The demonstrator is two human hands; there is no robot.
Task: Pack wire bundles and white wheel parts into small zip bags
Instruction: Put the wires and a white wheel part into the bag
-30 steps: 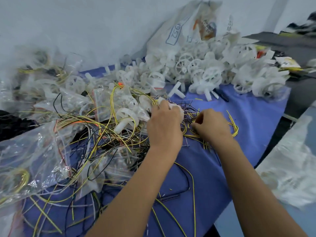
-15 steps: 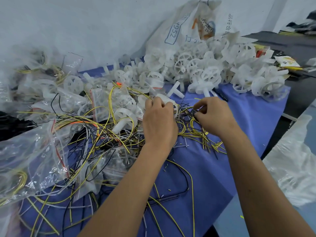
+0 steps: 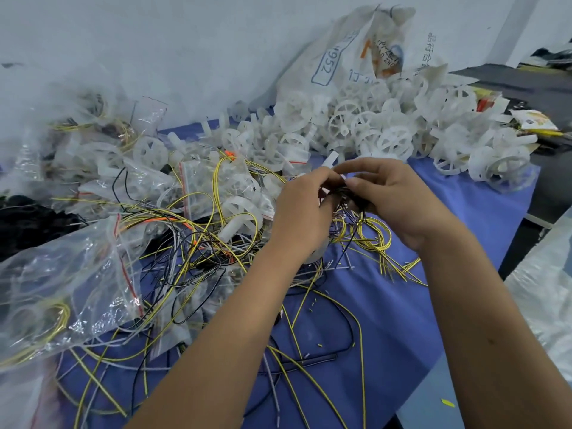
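From the head camera, two hands meet above the middle of the worktop point(image 3: 433, 305), which is draped in blue cloth. The left hand point(image 3: 305, 212) and the right hand point(image 3: 393, 199) both pinch one small wire bundle point(image 3: 348, 196), a dark knot of black strands held between their fingertips, with yellow loops hanging from it down to the cloth. A white rounded piece shows under the left palm, too covered to identify.

Loose yellow, black and white wires point(image 3: 192, 249) sprawl over the left and near part of the cloth, too tangled to count. The white wheel parts point(image 3: 387, 134) form one large heap along the far edge, dozens at least, merging into each other. Behind them leans one big printed sack point(image 3: 340, 57). Clear zip bags point(image 3: 71, 289) with red seal strips lie at the left; about four can be told apart, the rest blur together. Another clear plastic sheet point(image 3: 544, 305) is cut off at the right border.
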